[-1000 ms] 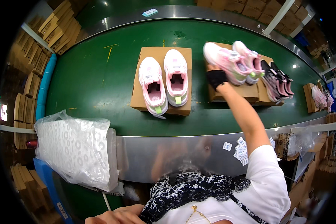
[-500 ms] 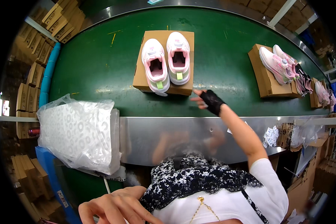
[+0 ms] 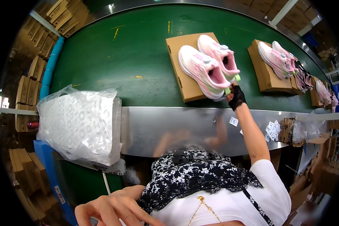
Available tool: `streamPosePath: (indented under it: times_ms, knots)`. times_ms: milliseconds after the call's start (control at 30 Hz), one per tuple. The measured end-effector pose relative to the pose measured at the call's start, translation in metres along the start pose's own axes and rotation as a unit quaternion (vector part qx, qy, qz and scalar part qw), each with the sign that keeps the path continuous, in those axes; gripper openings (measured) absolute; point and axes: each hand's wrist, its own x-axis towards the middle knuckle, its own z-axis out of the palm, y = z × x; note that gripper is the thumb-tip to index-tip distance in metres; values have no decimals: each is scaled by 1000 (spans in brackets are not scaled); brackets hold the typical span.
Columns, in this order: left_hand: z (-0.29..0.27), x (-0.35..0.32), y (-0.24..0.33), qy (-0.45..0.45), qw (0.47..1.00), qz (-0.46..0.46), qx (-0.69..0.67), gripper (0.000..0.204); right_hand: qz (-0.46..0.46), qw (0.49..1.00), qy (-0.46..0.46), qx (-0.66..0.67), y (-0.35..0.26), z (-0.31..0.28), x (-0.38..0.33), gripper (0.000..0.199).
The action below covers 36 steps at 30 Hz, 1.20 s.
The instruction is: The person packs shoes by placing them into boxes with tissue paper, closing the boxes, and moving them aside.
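Observation:
A pair of pink and white sneakers [image 3: 209,67] lies on a brown cardboard box [image 3: 184,81], turned at an angle on the green conveyor belt [image 3: 120,60]. My right hand [image 3: 235,97], in a black fingerless glove, reaches over the metal ledge and pinches the heel of the nearer sneaker by its green pull tab. My left hand [image 3: 113,207] hovers low by my chest with its fingers apart and nothing seen in it.
A second box [image 3: 263,71] with pink sneakers [image 3: 278,56] follows on the right, with more pairs beyond. A plastic bag of white paper sheets [image 3: 79,124] rests at the left of the metal ledge [image 3: 169,126]. Flat cardboard stacks [image 3: 30,79] line the left side.
My right hand left the right-hand box, drew back to the ledge, then reached to the near pair's heel. That box has shifted right and turned. My left hand rose into view.

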Motion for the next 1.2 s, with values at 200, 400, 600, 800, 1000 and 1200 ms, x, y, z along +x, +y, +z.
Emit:
streamPosePath:
  times_ms: [200, 400, 600, 800, 1000, 1200]
  knots:
    - [8, 7, -2, -26, 997, -70, -29, 44, -358, 615, 38, -702, -43, -95, -31, 31]
    - [22, 6, -5, 34, 994, -102, 4, 51, -651, 505, -159, -545, -94, 47, -103, 24]
    - [25, 4, -9, 18, 995, -91, 20, 55, -623, 402, -241, -626, -94, 85, -62, 16]
    - [21, 4, -19, 30, 994, -102, 28, 58, -451, 557, -207, -666, -110, 124, -45, 20]
    - [22, 5, -18, 18, 994, -107, 9, 61, -509, 570, -280, -580, -120, 150, -19, 17]
    - [22, 7, -16, 18, 992, -121, 36, 64, -455, 578, -336, -589, -127, 160, -22, 16]
